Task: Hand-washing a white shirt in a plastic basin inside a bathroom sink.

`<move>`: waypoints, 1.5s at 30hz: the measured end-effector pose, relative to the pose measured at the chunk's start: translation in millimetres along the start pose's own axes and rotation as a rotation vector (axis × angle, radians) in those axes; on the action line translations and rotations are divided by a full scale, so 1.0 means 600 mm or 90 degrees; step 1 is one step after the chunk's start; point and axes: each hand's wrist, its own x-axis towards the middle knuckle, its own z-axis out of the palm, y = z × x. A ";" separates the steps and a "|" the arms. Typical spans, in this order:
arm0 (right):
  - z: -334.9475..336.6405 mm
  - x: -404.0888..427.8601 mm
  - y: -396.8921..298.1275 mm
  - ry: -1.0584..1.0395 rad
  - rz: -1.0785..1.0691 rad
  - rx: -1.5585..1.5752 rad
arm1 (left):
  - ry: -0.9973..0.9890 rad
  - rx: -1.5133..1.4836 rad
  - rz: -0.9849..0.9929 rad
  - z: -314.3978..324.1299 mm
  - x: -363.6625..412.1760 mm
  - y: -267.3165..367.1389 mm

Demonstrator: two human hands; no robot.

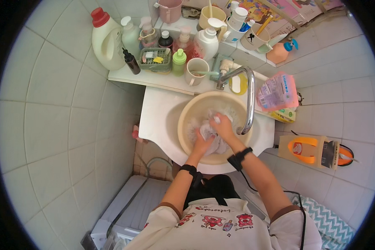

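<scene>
A round cream plastic basin (185, 142) sits in the white washbasin (156, 109), holding sudsy water. In it lies a wet, pale cloth (218, 145), partly under the surface. My left hand (203, 141) grips a bunched fold of this cloth near the basin's middle. Just above and to the right, my right hand (222, 125) is closed around another part of it, with a white bit showing by the fingers; I cannot tell whether that is cloth or soap. The chrome faucet (251, 93) arches over the basin's right side, close to my right forearm.
Behind the basin, a ledge (168, 85) carries a mug (196, 72), pump bottles, a soap box (156, 59) and a detergent jug (107, 40). A yellow soap dish (238, 84) and a pink refill pouch (277, 92) stand right of the faucet base. A cable hangs from my right wristband.
</scene>
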 end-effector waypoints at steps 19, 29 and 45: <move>0.099 0.003 0.133 -0.092 -0.127 -0.349 | -0.047 0.749 0.067 0.024 -0.018 -0.017; -0.034 -0.068 0.030 -0.062 -0.104 -0.017 | -0.129 0.685 0.055 0.012 -0.022 -0.012; 0.137 -0.072 0.160 -0.238 -0.136 -0.345 | 0.004 0.711 0.124 0.005 -0.023 -0.025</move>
